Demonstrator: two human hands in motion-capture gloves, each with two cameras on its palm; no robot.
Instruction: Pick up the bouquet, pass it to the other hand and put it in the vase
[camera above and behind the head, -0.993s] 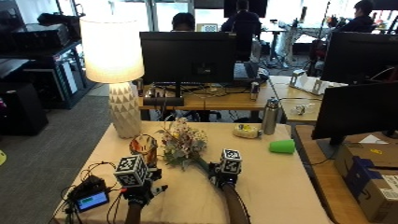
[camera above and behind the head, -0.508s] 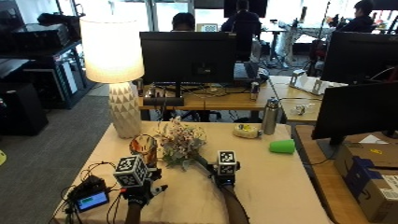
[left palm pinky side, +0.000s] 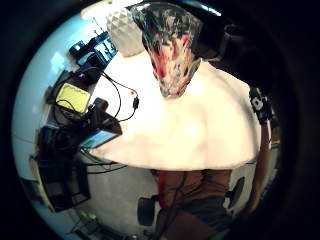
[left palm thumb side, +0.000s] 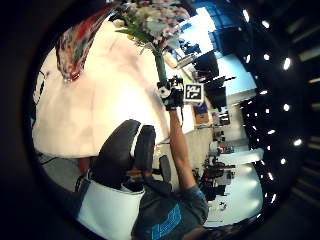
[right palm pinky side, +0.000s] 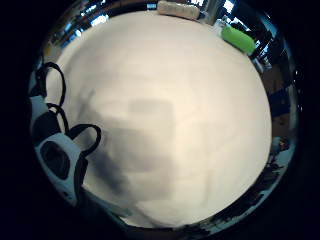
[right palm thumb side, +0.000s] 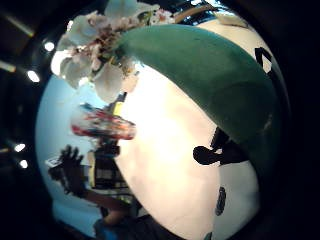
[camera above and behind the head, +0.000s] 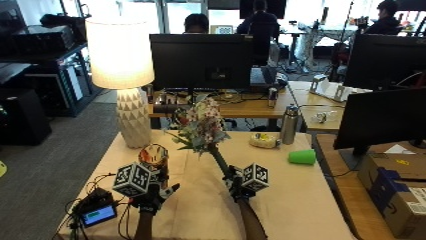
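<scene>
Right now the right hand (camera above and behind the head: 235, 186) is lifted off the table (camera above and behind the head: 293, 200) with its fingers curled round the green stem of the bouquet (camera above and behind the head: 200, 126), gripping it near the lower end. The stem slants up and away from that hand, toward the person's left, so the pale pink and white blossoms stand well above the glove and lean over toward the lamp (camera above and behind the head: 124, 70). From the right thumb-side palm view the stem (right palm thumb side: 210, 75) fills much of the picture, with the flowers (right palm thumb side: 100, 55) at its far end.

Off to the other side, the left hand (camera above and behind the head: 150, 194) hovers above the tabletop with its fingers spread and relaxed, gripping nothing. Just beyond it, between that hand and the lamp's white base, stands the vase (camera above and behind the head: 154, 156), a patterned glass one in reds and oranges, upright on the table. The blossoms hang above and a little to the right-hand side of the vase, not touching it.

Past the right hand, farther out on the table, lies a green cup (camera above and behind the head: 302, 157) on its side, with a metal bottle (camera above and behind the head: 289, 125) standing behind it.
</scene>
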